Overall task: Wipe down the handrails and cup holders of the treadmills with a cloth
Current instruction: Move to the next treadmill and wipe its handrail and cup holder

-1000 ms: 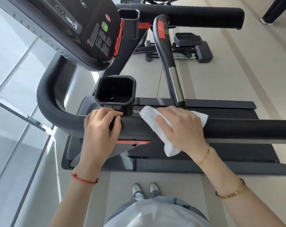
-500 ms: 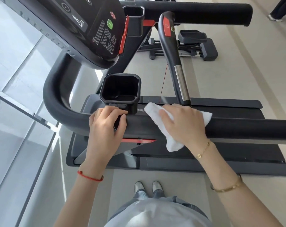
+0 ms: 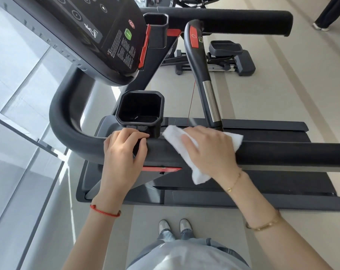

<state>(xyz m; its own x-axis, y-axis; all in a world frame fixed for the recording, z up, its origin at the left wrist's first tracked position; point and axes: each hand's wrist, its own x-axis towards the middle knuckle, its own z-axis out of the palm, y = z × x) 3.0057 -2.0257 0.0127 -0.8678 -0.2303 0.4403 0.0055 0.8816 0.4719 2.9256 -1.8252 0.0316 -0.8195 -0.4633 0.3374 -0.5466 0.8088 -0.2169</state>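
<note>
A black padded handrail (image 3: pixel 293 154) runs across the middle of the view and curves up at the left. My right hand (image 3: pixel 210 151) presses a white cloth (image 3: pixel 199 175) flat over the rail, just right of the near cup holder (image 3: pixel 140 112), a black square pocket that holds nothing. The cloth drapes over both sides of the rail. My left hand (image 3: pixel 122 152) grips the rail right below that cup holder, thumb and fingers curled around it. A second cup holder (image 3: pixel 157 30) and the far handrail (image 3: pixel 233 19) sit beyond the console.
The treadmill console (image 3: pixel 91 32) tilts overhead at the upper left. A grip lever with a red button (image 3: pixel 198 53) rises behind my right hand. The treadmill deck (image 3: pixel 262 184) lies below the rail. Glass panels fill the left; another machine (image 3: pixel 223 57) and a person's legs (image 3: pixel 325 14) are at the back.
My right hand with the cloth has slid a little to the left along the rail, closer to the cup holder. My left hand has kept its grip.
</note>
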